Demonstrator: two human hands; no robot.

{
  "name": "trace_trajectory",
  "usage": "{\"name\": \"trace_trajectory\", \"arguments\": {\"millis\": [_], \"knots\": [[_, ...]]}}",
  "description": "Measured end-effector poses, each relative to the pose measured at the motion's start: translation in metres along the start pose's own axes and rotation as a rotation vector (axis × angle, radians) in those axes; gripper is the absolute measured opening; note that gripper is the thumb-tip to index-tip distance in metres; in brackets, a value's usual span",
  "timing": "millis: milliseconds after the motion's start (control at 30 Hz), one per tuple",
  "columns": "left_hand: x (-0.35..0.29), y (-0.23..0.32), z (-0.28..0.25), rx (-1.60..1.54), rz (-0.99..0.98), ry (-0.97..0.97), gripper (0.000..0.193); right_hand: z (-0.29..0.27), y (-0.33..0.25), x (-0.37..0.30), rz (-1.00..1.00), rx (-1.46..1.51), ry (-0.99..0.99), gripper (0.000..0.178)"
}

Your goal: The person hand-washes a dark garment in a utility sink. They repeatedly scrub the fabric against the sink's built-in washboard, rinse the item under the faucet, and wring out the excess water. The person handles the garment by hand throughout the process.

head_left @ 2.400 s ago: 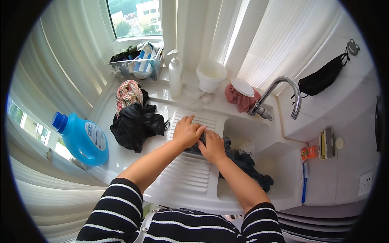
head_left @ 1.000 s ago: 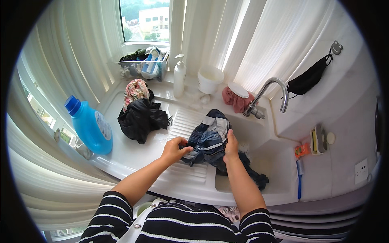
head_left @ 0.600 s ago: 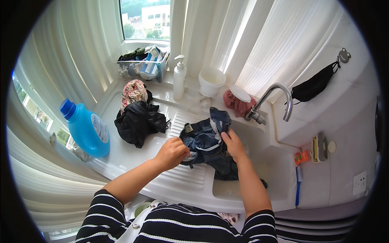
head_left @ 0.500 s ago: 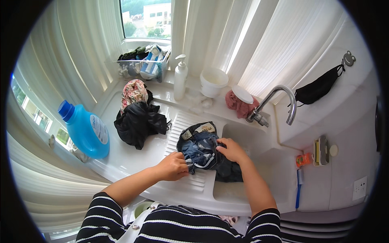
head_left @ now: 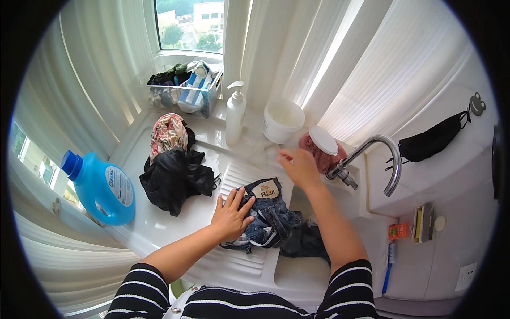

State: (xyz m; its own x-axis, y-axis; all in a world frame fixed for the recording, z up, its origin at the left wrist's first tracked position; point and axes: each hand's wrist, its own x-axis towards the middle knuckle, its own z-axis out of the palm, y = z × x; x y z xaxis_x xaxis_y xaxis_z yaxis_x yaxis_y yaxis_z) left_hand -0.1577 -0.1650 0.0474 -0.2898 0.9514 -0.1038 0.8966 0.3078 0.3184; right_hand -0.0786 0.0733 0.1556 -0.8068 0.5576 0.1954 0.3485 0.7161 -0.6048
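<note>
A bunched pair of wet blue jeans (head_left: 268, 220) lies on the ribbed washboard part of the white sink, its waistband with a pale label on top. Part of the dark denim hangs over into the basin on the right. My left hand (head_left: 232, 217) rests flat on the jeans' left side, fingers spread. My right hand (head_left: 300, 169) is lifted off the jeans, over the back ledge, beside a small white lump (head_left: 271, 152) that looks like soap. Its fingers are bent and slightly smeared, so I cannot tell whether they hold anything.
Black cloth (head_left: 175, 178) and a floral cloth (head_left: 169, 135) lie left, near a blue detergent bottle (head_left: 103, 186). Behind stand a pump bottle (head_left: 235, 117), white tub (head_left: 284, 122) and bin of items (head_left: 186, 87). A curved faucet (head_left: 390, 154) rises beside pink cloth (head_left: 319, 157).
My right hand has let go of the jeans and moved up and away to the back ledge. My left hand has opened from a closed grip and now lies flat on the jeans.
</note>
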Motion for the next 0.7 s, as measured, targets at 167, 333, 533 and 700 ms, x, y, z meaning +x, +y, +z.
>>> {"name": "trace_trajectory", "arguments": {"millis": [167,333,533,700], "knots": [[0.006,0.003,-0.008,0.026,0.002,-0.058,0.06,-0.017,0.027,0.128,-0.039,-0.156,0.178,0.016],[0.004,0.003,-0.008,-0.005,-0.002,-0.045,0.06,0.018,0.032,0.183,0.177,-0.687,-0.309,0.014],[0.004,0.005,-0.009,-0.019,0.003,-0.016,0.06,0.043,0.062,0.202,0.038,-0.767,-0.28,0.015],[0.001,0.004,-0.004,-0.063,0.011,0.086,0.059,-0.047,0.017,0.166,0.229,-0.097,-0.354,0.014]]}}
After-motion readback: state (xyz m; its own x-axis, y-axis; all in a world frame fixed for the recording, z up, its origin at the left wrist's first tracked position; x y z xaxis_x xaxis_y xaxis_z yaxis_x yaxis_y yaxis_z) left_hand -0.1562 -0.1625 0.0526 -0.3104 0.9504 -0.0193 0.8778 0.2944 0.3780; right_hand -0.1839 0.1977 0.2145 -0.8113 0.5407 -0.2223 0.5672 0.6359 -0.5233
